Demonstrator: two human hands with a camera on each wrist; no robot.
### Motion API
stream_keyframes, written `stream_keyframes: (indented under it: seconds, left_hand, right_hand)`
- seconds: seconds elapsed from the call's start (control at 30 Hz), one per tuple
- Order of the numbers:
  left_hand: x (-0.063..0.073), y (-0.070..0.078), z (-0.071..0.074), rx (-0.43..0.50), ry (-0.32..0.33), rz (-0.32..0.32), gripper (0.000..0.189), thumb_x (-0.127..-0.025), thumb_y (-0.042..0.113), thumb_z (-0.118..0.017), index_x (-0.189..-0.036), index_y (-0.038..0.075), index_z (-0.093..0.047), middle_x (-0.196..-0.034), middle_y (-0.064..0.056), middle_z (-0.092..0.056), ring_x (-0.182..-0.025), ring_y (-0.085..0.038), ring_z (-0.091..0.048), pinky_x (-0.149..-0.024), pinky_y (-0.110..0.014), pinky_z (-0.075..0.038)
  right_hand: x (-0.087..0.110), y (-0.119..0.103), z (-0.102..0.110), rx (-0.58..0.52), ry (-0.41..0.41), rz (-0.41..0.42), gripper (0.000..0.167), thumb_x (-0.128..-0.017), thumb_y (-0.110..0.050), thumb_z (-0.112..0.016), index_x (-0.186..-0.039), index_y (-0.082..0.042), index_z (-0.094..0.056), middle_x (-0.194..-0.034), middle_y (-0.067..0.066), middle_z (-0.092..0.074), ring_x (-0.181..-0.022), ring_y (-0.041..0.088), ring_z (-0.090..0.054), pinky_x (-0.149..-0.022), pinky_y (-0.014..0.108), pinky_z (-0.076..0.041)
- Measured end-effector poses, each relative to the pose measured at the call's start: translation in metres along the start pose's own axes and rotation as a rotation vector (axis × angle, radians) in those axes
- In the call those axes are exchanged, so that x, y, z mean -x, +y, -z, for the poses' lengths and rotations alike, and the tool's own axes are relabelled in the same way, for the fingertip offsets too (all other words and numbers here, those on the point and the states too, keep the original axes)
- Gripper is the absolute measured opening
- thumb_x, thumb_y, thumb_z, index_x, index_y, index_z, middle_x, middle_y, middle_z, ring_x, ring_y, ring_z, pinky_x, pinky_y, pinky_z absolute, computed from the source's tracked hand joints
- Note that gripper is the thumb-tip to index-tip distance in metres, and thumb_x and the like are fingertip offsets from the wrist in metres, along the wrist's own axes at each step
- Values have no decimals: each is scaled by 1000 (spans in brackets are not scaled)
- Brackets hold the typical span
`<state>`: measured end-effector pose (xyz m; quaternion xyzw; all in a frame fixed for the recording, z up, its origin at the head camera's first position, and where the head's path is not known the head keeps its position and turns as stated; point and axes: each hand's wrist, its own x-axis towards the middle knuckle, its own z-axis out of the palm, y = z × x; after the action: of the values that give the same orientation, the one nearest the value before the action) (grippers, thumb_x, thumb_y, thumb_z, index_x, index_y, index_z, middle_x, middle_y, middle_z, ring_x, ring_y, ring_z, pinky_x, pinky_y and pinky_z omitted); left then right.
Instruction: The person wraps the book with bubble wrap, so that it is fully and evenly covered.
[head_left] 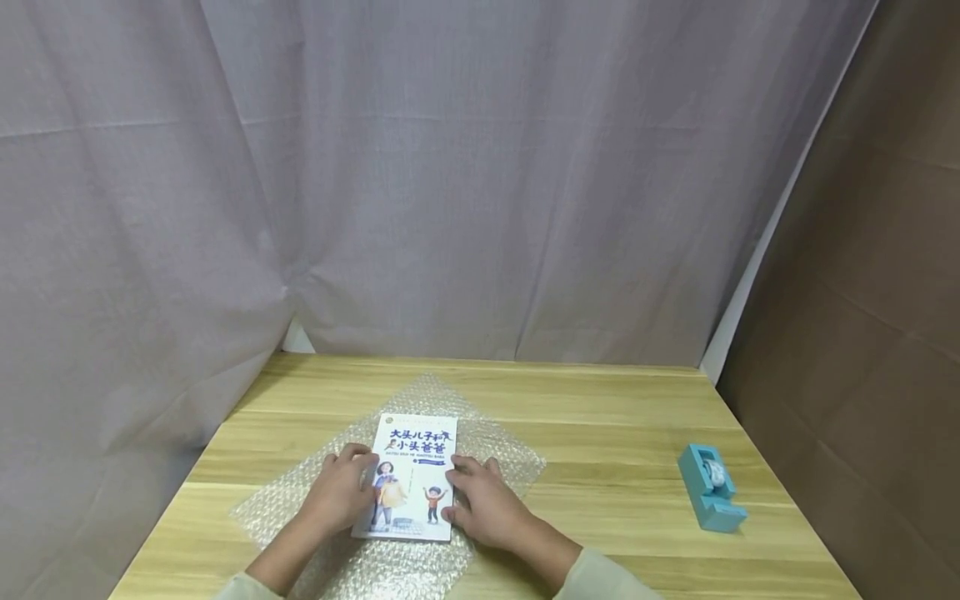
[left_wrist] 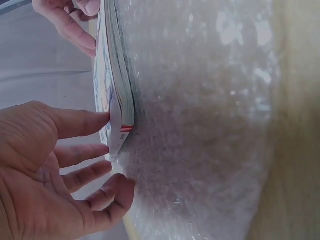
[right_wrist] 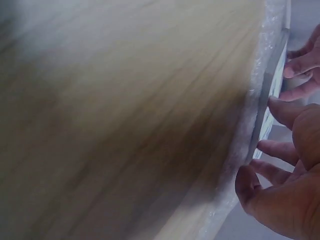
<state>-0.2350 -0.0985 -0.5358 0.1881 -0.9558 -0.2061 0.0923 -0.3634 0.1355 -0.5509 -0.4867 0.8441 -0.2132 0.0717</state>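
A white paperback book (head_left: 412, 483) with drawn figures and blue Chinese characters on its cover lies flat on a sheet of bubble wrap (head_left: 427, 400). My left hand (head_left: 341, 492) is at the book's left side, fingertips touching the spine (left_wrist: 120, 120); the fingers are spread and loosely bent. Along the opposite side, my right hand (head_left: 487, 504) touches the book's edge with its thumb and fingertips. Neither hand wraps round the book. In the right wrist view, the book (right_wrist: 270, 100) appears as a thin edge above the wrap.
The wrap lies diagonally on a wood-grain table (head_left: 600, 450). A turquoise tape dispenser (head_left: 708, 492) with a roll of clear tape stands toward the right side. Grey curtains (head_left: 480, 208) hang behind and to the left; a brown cloth (head_left: 862, 375) hangs on the right.
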Motion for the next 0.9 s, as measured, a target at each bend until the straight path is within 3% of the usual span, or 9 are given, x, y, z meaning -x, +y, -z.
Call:
stream_keyframes:
  seconds: [0.07,0.2,0.37,0.67,0.9]
  left_hand:
    - [0,0,1,-30,-18,-20,50,-90,13,-84,-139,6,-74,-152,-20,-64,-128,-48,-61,-100,-70,-58]
    - [0,0,2,-70,-61,-48,53,-95,16,-82,-146,11,-70,-162,-19,-58,-140,-54,-56,-102,-84,-50]
    - [1,-2,1,-65,-91,-87,54,-99,14,-78,-152,14,-67,-169,-20,-51,-144,-61,-52,-104,-92,-43]
    - [7,-4,1,-60,-105,-174,53,-101,15,-77,-153,12,-66,-170,-18,-52,-139,-63,-54,-97,-92,-48]
    - [-2,-20,1,-29,-164,-220,62,-100,24,-78,-159,14,-60,-173,-22,-45,-143,-68,-48,-107,-86,-47]
  right_hand:
    - [1,1,0,43,11,12,61,-99,-41,-81,-149,-9,-68,-169,10,-54,-133,33,-57,-113,55,-56]
    - [2,5,0,110,25,48,61,-100,-45,-79,-150,-11,-68,-169,8,-55,-144,37,-55,-123,60,-48]
    - [1,10,-1,138,10,109,60,-103,-45,-77,-152,-11,-66,-172,4,-52,-155,32,-53,-129,54,-45]
    - [0,18,0,173,-15,210,55,-107,-43,-72,-155,-18,-65,-170,4,-54,-152,33,-57,-127,53,-48]
    - [-4,21,2,211,-6,244,56,-107,-49,-69,-155,-20,-65,-169,4,-55,-150,32,-60,-125,52,-50]
